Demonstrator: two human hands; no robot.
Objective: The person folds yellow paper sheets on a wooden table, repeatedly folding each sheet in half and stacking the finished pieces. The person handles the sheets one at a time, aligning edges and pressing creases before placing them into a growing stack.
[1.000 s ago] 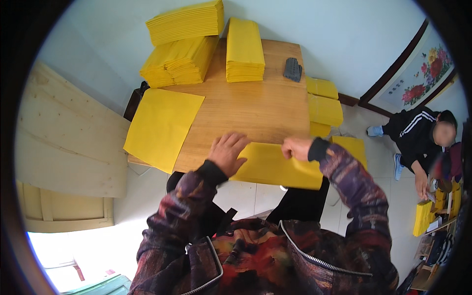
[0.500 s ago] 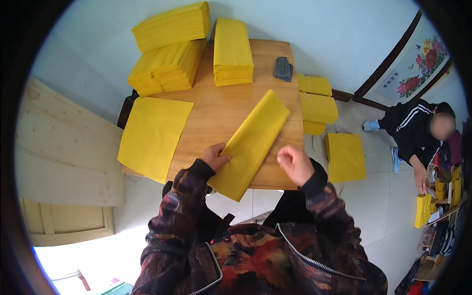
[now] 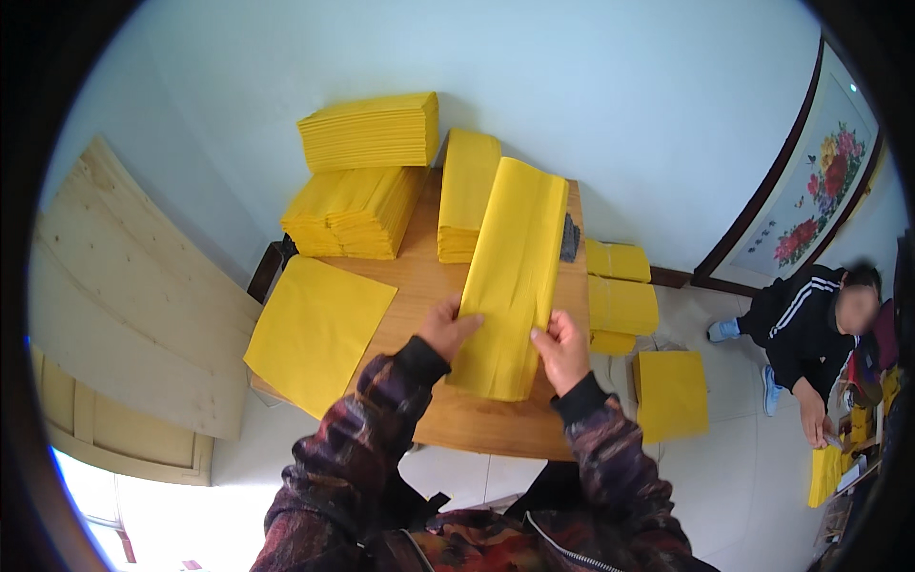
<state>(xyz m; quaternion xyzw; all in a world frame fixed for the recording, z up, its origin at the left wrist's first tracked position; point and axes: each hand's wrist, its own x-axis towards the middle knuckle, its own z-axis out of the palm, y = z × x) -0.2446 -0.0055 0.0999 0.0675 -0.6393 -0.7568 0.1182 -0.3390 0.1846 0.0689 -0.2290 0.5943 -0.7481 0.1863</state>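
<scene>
A long folded yellow sheet (image 3: 512, 272), its paper or cloth hard to tell apart, is held up over the wooden table (image 3: 496, 427). My left hand (image 3: 448, 329) grips its left edge near the lower end, thumb on top. Opposite, my right hand (image 3: 564, 353) pinches the right edge with the thumb in front; most of the fingers of both hands are behind the sheet. To the left, a flat yellow sheet (image 3: 319, 329) lies on the table. Behind the held sheet stands a pile of folded yellow sheets (image 3: 467, 195), partly covered by it.
At the back left, a bundle of yellow sheets (image 3: 367, 133) rests on a thicker stack (image 3: 353, 212). A dark grey ridged item (image 3: 570, 238) shows at the table's right side. Yellow bundles (image 3: 621, 303) and a yellow block (image 3: 672, 393) stand beyond. A person (image 3: 805, 329) crouches at far right.
My right hand has come in and taken hold of the sheet's right edge. The sheet has risen off the table and turned more upright. The view has tilted up.
</scene>
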